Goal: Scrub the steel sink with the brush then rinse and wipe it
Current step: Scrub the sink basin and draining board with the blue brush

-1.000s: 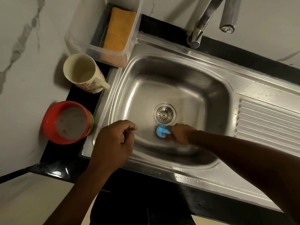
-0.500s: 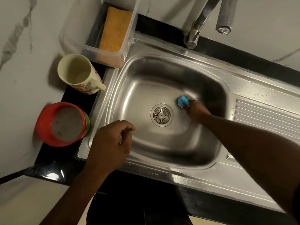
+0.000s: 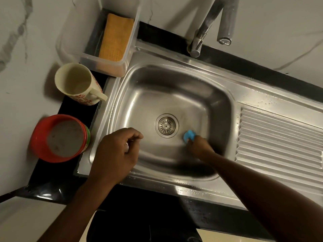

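Sink (image 3: pixel 174 81): our steel basin fills the middle of the view, its floor carrying a dull wet sheen. We judge the scrubbing is under way, with the rinse and the wipe not yet begun.
Tap (image 3: pixel 225 23): it hangs over the back rim, with no water running that we can see.
Cloth (image 3: pixel 115 37): orange, lying in the clear tub (image 3: pixel 104 65) at the back left corner, well apart from both hands.
Left hand (image 3: pixel 115 154): over the front left rim, fingers curled into a loose fist with nothing visible in them.
Right hand (image 3: pixel 199 145): down in the basin, fingers closed round the brush.
Brush (image 3: pixel 189 135): blue, on the basin floor just right of the drain (image 3: pixel 166 125) and slightly nearer us. Half a second ago it sat farther back on the right, and before that directly in front of the drain. So we are sweeping around the drain, and the walls likely remain to be scrubbed.
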